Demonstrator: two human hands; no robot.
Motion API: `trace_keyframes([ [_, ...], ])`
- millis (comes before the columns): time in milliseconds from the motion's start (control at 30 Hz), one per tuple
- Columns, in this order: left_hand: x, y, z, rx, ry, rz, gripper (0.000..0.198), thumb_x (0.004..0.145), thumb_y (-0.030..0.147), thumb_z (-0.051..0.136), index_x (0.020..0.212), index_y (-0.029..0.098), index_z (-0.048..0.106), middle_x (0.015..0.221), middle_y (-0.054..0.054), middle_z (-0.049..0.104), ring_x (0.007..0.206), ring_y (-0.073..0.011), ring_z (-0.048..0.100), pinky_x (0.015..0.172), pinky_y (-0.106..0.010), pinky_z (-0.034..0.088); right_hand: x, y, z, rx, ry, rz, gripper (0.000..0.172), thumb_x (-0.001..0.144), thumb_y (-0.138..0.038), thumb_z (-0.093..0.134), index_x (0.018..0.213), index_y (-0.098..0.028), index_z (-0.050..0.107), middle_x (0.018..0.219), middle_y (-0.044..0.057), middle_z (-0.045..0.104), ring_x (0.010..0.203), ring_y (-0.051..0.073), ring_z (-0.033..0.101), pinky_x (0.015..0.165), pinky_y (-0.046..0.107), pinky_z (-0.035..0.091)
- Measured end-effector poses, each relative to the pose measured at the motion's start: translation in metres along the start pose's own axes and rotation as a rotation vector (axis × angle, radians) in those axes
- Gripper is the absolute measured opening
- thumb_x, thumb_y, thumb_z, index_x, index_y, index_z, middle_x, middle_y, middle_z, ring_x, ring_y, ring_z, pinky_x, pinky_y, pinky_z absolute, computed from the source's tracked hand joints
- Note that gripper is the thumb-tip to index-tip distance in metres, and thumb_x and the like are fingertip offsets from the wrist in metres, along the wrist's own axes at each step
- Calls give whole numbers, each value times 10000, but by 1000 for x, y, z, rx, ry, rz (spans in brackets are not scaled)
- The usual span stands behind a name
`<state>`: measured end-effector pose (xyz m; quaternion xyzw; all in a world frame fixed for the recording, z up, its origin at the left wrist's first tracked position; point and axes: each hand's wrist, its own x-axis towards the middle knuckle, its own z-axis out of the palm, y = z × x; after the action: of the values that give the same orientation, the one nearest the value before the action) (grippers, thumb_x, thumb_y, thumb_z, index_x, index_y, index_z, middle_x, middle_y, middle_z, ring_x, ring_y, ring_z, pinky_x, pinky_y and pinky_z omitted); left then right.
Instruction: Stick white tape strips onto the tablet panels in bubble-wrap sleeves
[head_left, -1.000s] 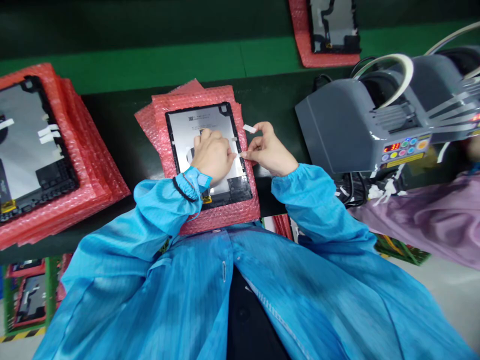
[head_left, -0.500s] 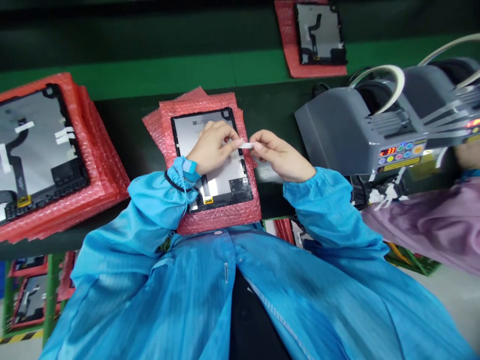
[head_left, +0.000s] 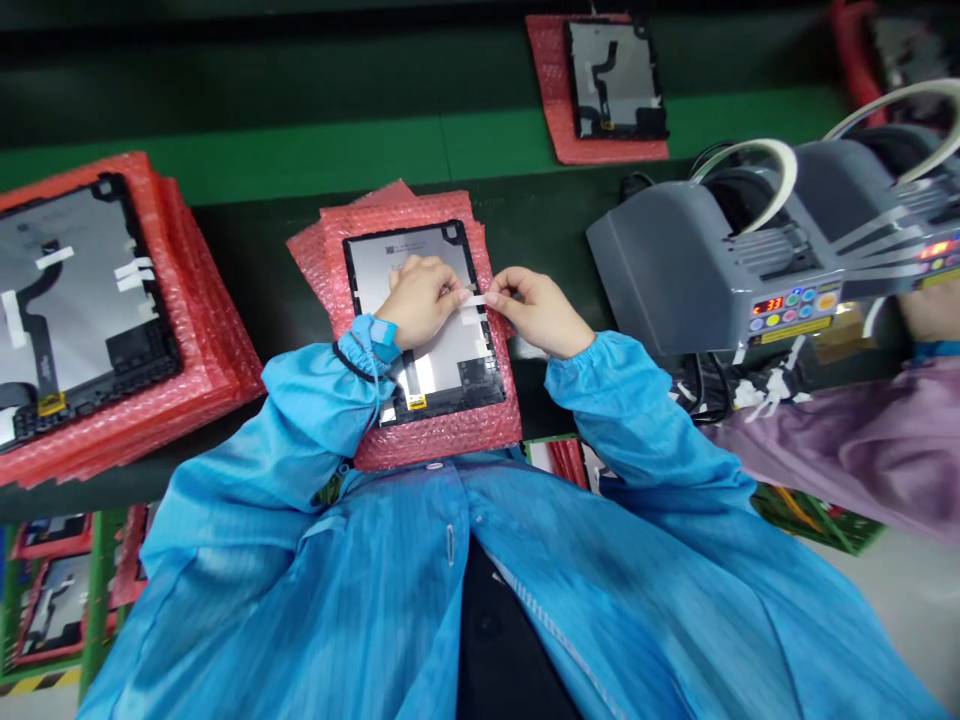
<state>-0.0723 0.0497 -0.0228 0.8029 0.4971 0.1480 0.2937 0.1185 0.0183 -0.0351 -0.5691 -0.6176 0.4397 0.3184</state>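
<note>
A short strip of white tape (head_left: pixel 475 300) is stretched between my two hands. My left hand (head_left: pixel 424 300) pinches its left end, over the middle of a tablet screen panel (head_left: pixel 450 375). At the panel's right edge, my right hand (head_left: pixel 541 308) pinches the other end. The panel lies back side up, silver with a black frame, on a stack of red bubble-wrap bags (head_left: pixel 450 440). Another white tape piece shows on the panel just below the strip. Part of the panel is hidden under my left hand and wrist.
To the left is a taller pile of red bubble bags (head_left: pixel 217 340) topped by a taped screen panel (head_left: pixel 82 310). Grey tape dispensers (head_left: pixel 667 270) stand at right, beside a co-worker's purple sleeve (head_left: pixel 847 430). Another panel (head_left: pixel 619 85) lies on a red bag at the back.
Both hands have moved slightly left and down with the tape strip, bringing it over the panel's right edge. The whole view has shifted a little.
</note>
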Motion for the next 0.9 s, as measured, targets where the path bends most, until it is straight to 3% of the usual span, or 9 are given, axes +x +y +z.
trace_keyframes([
  [200,-2,2,9,91,30,-40,177,919,267,621,769,182,663,985,-95,662,1166,-340,526,1052,-538,369,2,-2,4,-140,31,3,160,819,-185,632,697,-203,530,671,-10,497,689,140,472,644,268,369],
  [400,-3,1,13,113,64,-14,176,902,269,626,752,187,666,969,-106,653,1172,-356,517,1051,-546,384,3,-5,3,-166,12,35,178,817,-137,645,681,-194,545,585,-46,477,577,102,443,576,250,339],
  [567,-7,-2,13,111,110,-9,173,863,331,710,782,190,651,981,-107,653,1175,-370,523,1032,-550,400,8,1,3,44,3,258,367,762,-215,835,669,-205,480,504,-71,464,469,78,424,463,219,310],
  [667,-5,-2,12,110,107,-24,268,800,398,800,799,187,634,1011,-111,652,1189,-392,518,1023,-569,392,10,0,2,184,-46,398,493,688,-294,927,675,-214,441,484,-74,469,435,69,419,395,191,243],
  [800,-9,-6,0,116,112,-38,256,777,372,819,828,207,630,1047,-100,657,1202,-391,520,1010,-557,388,8,-4,-1,299,-85,509,428,750,-293,891,699,-194,477,497,-67,499,421,53,420,373,166,180],
  [900,-30,-21,-21,109,240,-95,212,836,387,746,924,240,622,1047,-61,664,1160,-335,541,1002,-522,402,4,-9,-2,360,-81,530,287,911,-286,733,749,-182,519,581,-41,563,456,55,464,403,164,237],
])
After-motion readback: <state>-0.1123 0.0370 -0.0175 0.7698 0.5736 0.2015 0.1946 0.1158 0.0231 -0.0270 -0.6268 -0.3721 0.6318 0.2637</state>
